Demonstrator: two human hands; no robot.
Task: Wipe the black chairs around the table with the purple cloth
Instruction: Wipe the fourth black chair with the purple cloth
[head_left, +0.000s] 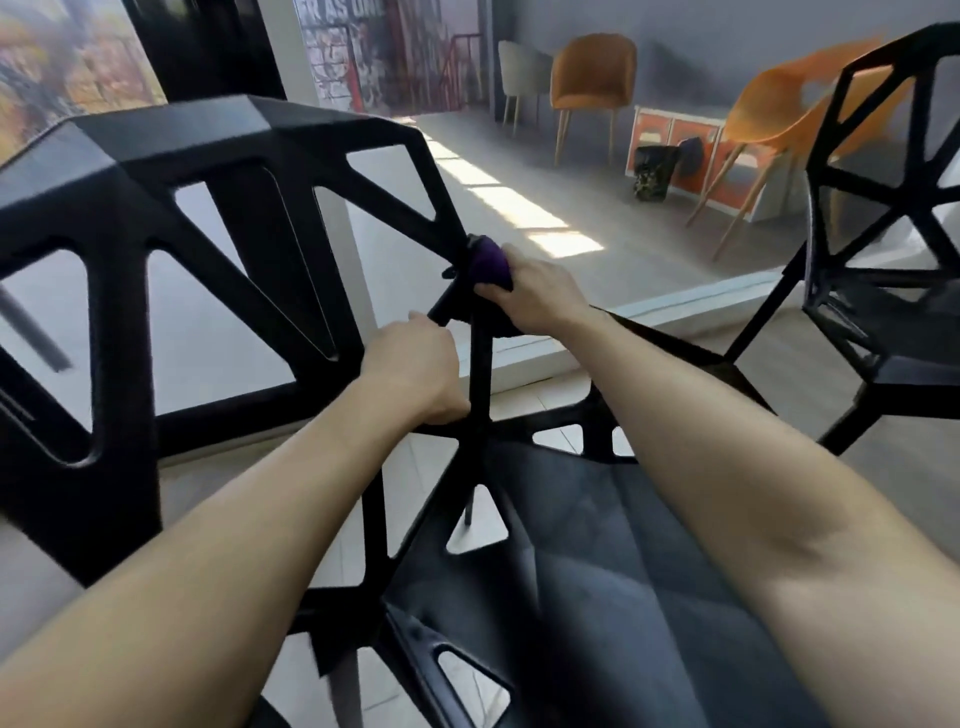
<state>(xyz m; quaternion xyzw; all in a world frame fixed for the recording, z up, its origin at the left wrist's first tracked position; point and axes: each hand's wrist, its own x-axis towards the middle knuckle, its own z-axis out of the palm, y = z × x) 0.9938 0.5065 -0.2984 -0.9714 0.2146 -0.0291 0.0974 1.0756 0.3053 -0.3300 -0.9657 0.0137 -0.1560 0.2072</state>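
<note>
Both arms are out over the near black chair (244, 223), its lattice back filling the left side and its dark seat (597, 545) low in the middle. The left hand (415, 369) is curled tight round a thin upright strut (480, 364) at the edge of the back, a firm hold on the frame. Just beyond it, a little right, the right hand (535, 299) has the purple cloth (488, 262) bunched in its fingers. The cloth is pressed against the right corner of the chair back, where the frame bars meet, and a fold of it hangs below the hand. The two hands are close together but do not touch, with the strut running between them.

On the right stands a second chair (893, 332), black and of the same open lattice make, well apart from the hands. Far across the floor, by the grey wall, are a grey chair (522, 70), an orange chair (592, 73) beside it, and an orange shell chair (769, 114) further right. A dark bin (652, 171) sits between the orange ones, and sunlit patches (519, 208) lie on the floor.
</note>
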